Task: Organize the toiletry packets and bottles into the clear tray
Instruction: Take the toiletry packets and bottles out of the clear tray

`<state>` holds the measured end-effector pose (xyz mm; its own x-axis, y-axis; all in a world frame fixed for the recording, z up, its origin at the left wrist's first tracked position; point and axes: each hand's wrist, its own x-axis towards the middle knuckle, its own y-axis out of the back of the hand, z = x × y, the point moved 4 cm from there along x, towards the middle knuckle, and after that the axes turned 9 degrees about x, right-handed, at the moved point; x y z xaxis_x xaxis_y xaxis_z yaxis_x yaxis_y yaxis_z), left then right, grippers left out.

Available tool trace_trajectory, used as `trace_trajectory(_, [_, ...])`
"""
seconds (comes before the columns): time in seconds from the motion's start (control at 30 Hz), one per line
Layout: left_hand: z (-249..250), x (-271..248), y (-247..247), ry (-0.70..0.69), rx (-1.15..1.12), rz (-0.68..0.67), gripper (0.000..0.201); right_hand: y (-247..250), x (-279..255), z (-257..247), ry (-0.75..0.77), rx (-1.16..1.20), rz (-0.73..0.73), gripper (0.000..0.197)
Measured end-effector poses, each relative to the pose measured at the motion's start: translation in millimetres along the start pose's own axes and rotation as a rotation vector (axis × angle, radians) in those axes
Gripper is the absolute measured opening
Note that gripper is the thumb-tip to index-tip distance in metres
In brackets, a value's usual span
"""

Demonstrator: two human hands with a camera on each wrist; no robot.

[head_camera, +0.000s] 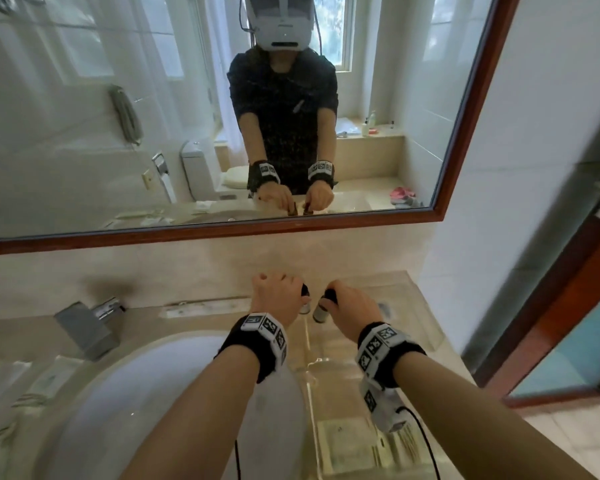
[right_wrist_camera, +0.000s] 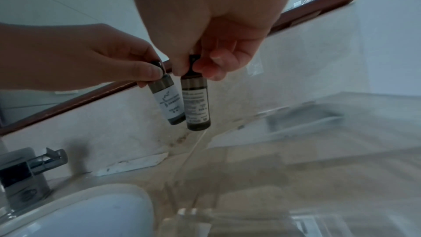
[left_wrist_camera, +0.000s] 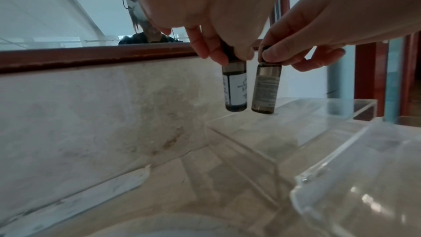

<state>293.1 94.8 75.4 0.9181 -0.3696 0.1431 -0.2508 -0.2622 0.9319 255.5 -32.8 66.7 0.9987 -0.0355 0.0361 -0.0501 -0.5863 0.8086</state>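
Two small dark bottles with black caps hang side by side over the far end of the clear tray. My left hand pinches the white-labelled bottle by its cap. My right hand pinches the other bottle by its cap. Both bottles hang upright, nearly touching, a little above the tray floor. Flat packets lie in the tray's near end.
The white sink sits left of the tray, with a chrome faucet behind it. More packets lie on the counter left of the sink. A wood-framed mirror runs along the back wall.
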Motion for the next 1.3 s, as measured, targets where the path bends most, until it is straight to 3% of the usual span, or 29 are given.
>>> trace_trajectory(0.27, [92, -17, 36, -0.129, 0.023, -0.011, 0.039, 45, -44, 76, -0.093, -0.023, -0.029, 0.024])
trace_trajectory(0.63, [189, -43, 15, -0.212, -0.061, -0.208, 0.039, 49, -95, 149, -0.172, -0.169, -0.241, 0.03])
trace_trajectory(0.97, [209, -57, 10, -0.224, -0.161, -0.282, 0.026, 50, -104, 154, -0.153, -0.102, -0.281, 0.032])
trace_trajectory(1.3, [212, -61, 9, -0.244, -0.222, -0.308, 0.026, 53, -108, 156, -0.138, -0.098, -0.272, 0.037])
